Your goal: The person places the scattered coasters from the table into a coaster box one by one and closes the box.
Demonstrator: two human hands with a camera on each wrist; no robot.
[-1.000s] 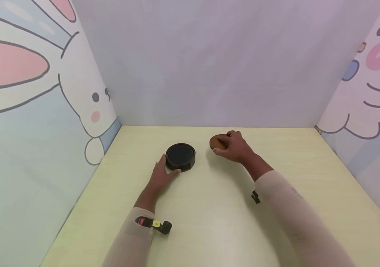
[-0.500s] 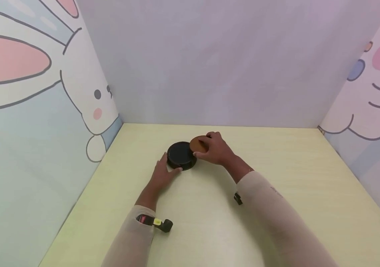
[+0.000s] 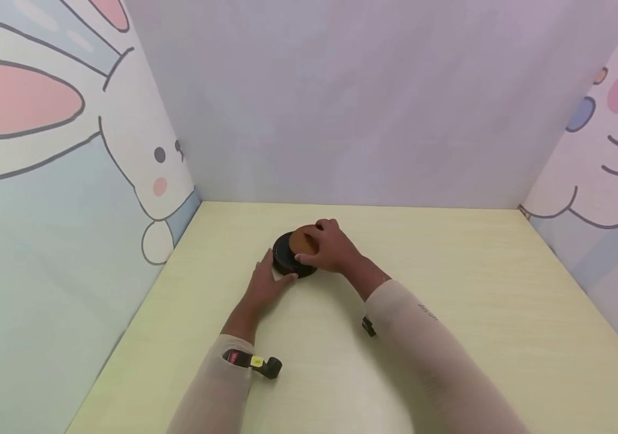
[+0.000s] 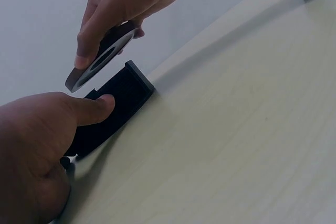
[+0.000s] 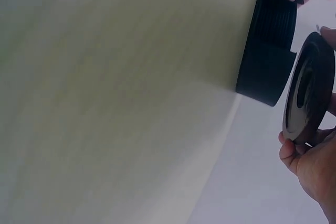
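Observation:
A low, round black holder [image 3: 283,258] stands on the table, left of centre. My left hand [image 3: 262,288] grips its near left side, thumb along the front wall. Over the holder my right hand [image 3: 336,248] holds a round disc [image 3: 301,241], brown on top, by its edge. In the left wrist view the disc [image 4: 107,56] hangs tilted just above the holder's rim, with a gap between them. The right wrist view shows the disc's underside [image 5: 300,95], with a raised ring and a dark centre. Next to it, the holder's side [image 5: 266,69] shows fine ribs in an opening.
The pale wooden table [image 3: 450,289] stretches out on both sides of the hands. A plain light wall [image 3: 330,108] rises behind it, with cartoon-printed panels at left and right. A small black camera [image 3: 271,367] is strapped to the left wrist.
My right hand has carried the brown disc leftward, from beside the black holder to over it. My left hand has kept its grip on the holder.

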